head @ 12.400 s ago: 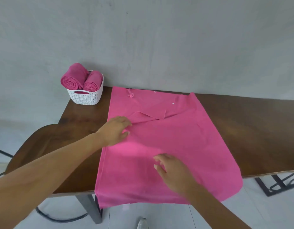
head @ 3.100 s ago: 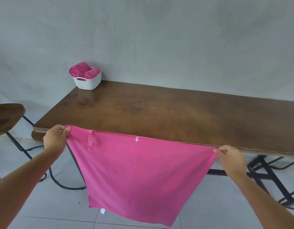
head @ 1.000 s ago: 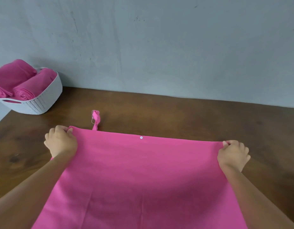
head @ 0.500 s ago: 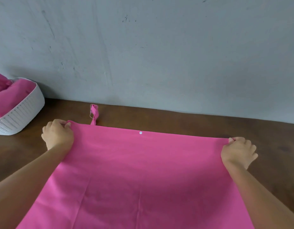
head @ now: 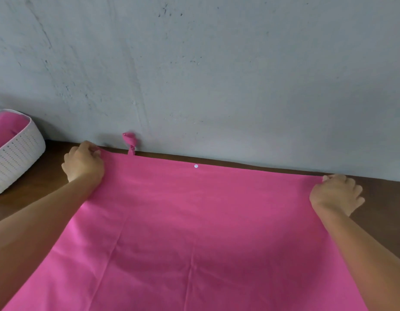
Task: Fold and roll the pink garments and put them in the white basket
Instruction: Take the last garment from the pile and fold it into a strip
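A large pink garment (head: 194,232) lies spread flat on the brown wooden table (head: 383,198), its far edge close to the wall. My left hand (head: 83,163) pinches the far left corner. At the far right corner, my right hand (head: 336,194) grips the fabric. A small pink loop (head: 130,142) sticks up from the far edge against the wall, and a white snap button (head: 196,166) sits near the middle of that edge. The white basket (head: 17,153) stands at the left with rolled pink cloth (head: 3,133) inside, partly cut off by the frame.
A grey wall (head: 217,75) rises directly behind the table's far edge. Bare tabletop shows between the basket and the garment, and to the right of my right hand.
Both hands have pushed the garment's far edge away from me until it lies near the wall. The loop now stands against the wall. The basket has slid further out of view at the left.
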